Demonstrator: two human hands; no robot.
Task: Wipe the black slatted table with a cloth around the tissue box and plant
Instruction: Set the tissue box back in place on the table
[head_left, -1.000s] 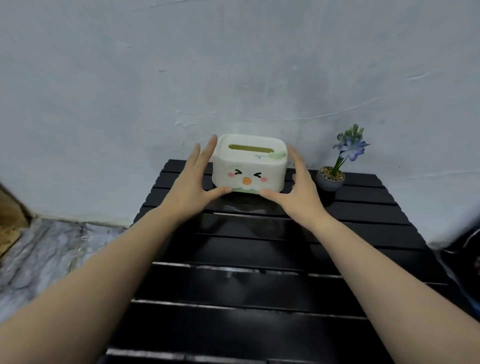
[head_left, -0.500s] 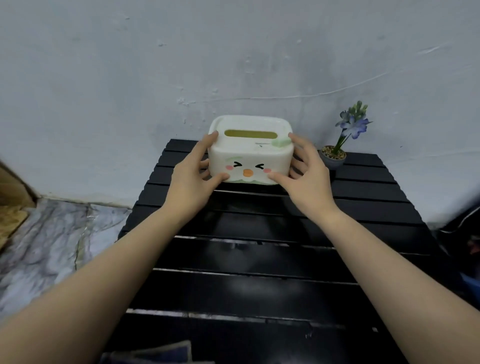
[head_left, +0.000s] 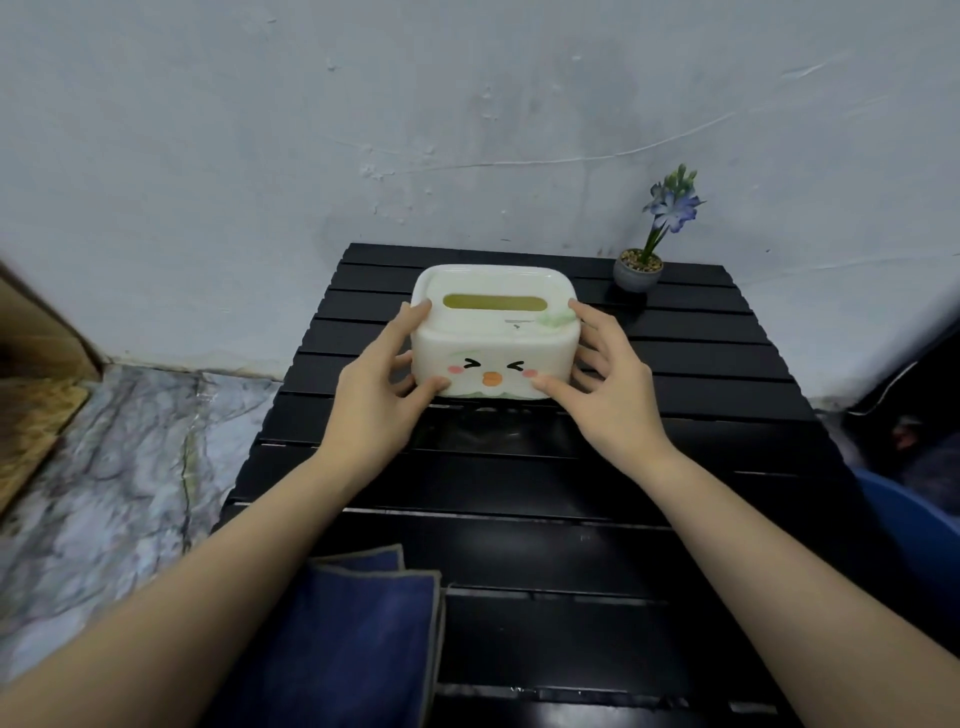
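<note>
Nearer now, tissue box (head_left: 493, 343) gripped between left hand (head_left: 374, 395) and right hand (head_left: 613, 395).

Straight beyond the grip, a pale grey-blue wall (head_left: 249, 130) fills the whole top, scuffed and patchy, with chipped flecks just above. A thin raised line (head_left: 571, 158) runs across it, climbing away to the upper right of the grip. Down to the left, a marbled grey floor (head_left: 124, 467) meets the wall at a rough seam. Further left, at the very edge, there's a slanted brown wooden board (head_left: 36, 410), grain showing. Over to the right, low down, the curved rim of a blue tub (head_left: 904, 525) peeks in. Above it, a dark shape with a pale cable (head_left: 883, 387) along its edge, too blurred to name.
</note>
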